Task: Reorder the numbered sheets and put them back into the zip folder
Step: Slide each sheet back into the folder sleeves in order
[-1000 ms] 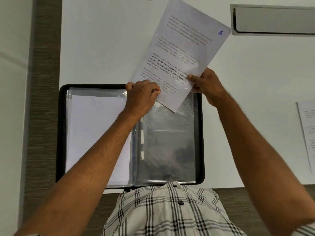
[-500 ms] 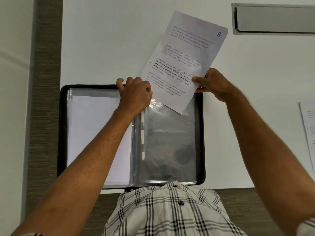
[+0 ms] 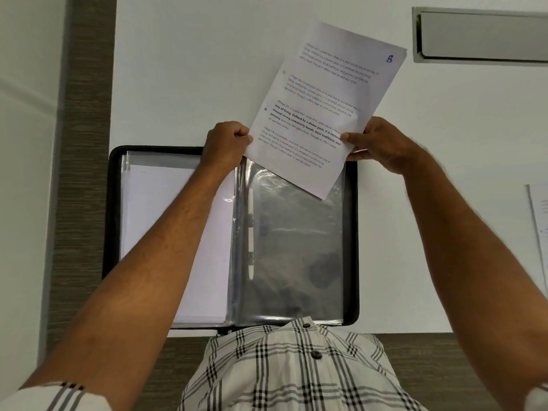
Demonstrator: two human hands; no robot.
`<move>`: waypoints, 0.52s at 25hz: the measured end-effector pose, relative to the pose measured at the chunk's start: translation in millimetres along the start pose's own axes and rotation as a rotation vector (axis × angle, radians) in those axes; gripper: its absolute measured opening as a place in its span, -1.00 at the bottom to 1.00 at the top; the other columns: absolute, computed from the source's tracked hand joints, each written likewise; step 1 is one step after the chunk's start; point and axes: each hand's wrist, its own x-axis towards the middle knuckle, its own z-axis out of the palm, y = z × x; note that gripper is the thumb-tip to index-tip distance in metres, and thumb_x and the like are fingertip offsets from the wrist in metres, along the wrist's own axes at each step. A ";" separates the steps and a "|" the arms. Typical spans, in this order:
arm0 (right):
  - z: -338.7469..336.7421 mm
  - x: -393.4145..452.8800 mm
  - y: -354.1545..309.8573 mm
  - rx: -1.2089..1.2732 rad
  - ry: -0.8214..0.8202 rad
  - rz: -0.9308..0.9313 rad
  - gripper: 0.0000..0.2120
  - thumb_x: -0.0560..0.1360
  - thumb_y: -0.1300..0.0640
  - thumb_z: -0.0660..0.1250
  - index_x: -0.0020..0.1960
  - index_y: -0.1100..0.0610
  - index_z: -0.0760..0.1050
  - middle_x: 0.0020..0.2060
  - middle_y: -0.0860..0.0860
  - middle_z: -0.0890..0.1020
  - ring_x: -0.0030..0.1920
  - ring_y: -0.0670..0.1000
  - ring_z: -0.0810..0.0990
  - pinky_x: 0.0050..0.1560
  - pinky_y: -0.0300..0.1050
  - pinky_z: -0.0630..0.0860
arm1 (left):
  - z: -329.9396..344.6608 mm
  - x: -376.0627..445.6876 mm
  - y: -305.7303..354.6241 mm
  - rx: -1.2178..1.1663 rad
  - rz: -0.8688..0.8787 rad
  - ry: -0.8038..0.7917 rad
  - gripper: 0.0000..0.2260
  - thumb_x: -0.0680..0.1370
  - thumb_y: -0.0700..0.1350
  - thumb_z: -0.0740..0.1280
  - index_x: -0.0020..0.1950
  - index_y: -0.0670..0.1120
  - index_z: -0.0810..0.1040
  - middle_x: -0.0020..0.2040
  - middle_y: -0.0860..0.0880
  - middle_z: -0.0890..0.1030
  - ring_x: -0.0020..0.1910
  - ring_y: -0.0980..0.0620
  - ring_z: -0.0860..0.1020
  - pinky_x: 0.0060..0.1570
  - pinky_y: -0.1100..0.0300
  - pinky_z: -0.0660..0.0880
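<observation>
The open zip folder [image 3: 114, 221] lies flat on the white table [image 3: 178, 69], with white sheets [image 3: 175, 232] tucked in its left side, at about 9 o'clock. The left hand [image 3: 224, 143] pinches the left edge of the sheet marked 8 [image 3: 329, 105]. The right hand [image 3: 382, 145] pinches its right edge. The sheet is tilted toward 1 o'clock, and its bottom corner hangs over the clear empty pocket [image 3: 296, 256] on the folder's right side. I think this is the putting-back step. Next the sheet must be turned straight and slid into the pocket's top opening. A gray slot [image 3: 480, 34] sits in the table at 1 o'clock. Another paper [image 3: 538, 221] lies at 3 o'clock.
</observation>
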 end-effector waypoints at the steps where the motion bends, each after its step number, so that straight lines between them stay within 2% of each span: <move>1: -0.6 1.2 -0.8 -0.001 0.003 0.003 -0.56 0.62 0.13 0.42 0.47 0.17 0.48 0.25 0.03 0.71 0.20 0.08 0.72 0.14 0.04 0.70 | -1.0 1.2 -1.8 0.026 0.006 -0.017 -0.87 0.57 -0.13 0.41 0.03 -0.16 0.70 -0.10 -0.04 0.66 -0.07 -0.03 0.60 -0.01 0.16 0.51; 3: -0.9 3.6 -1.9 0.007 0.021 0.005 -0.56 0.62 0.14 0.43 0.47 0.15 0.47 0.25 0.03 0.70 0.20 0.07 0.72 0.14 0.04 0.70 | -1.7 3.5 -7.0 0.061 0.014 -0.055 -0.88 0.55 -0.13 0.44 -0.05 -0.19 0.68 -0.15 -0.12 0.67 -0.17 -0.02 0.55 -0.07 0.12 0.51; 5: -1.2 5.7 -1.3 0.011 0.035 0.010 -0.55 0.62 0.15 0.43 0.48 0.14 0.47 0.26 0.04 0.70 0.20 0.08 0.72 0.14 0.06 0.69 | -3.5 6.2 -9.4 0.046 0.006 -0.072 -0.88 0.54 -0.14 0.45 -0.04 -0.19 0.68 -0.14 -0.13 0.67 -0.18 -0.01 0.54 -0.07 0.11 0.52; 9: -3.0 4.1 0.3 -0.007 0.017 0.012 -0.58 0.64 0.17 0.40 0.48 0.14 0.47 0.26 0.02 0.70 0.20 0.07 0.72 0.13 0.03 0.70 | -5.9 7.1 -3.6 0.065 -0.002 -0.074 -0.86 0.56 -0.13 0.44 0.09 -0.11 0.68 -0.03 -0.02 0.66 -0.04 0.02 0.59 0.03 0.18 0.51; 13: -3.9 3.2 1.0 -0.007 0.008 0.011 -0.59 0.64 0.19 0.38 0.48 0.13 0.47 0.27 0.01 0.69 0.20 0.07 0.72 0.10 0.00 0.71 | -2.3 5.8 -1.5 0.170 0.010 -0.047 -0.85 0.57 -0.10 0.41 0.03 -0.17 0.67 -0.02 -0.07 0.69 -0.02 -0.08 0.62 0.09 0.04 0.58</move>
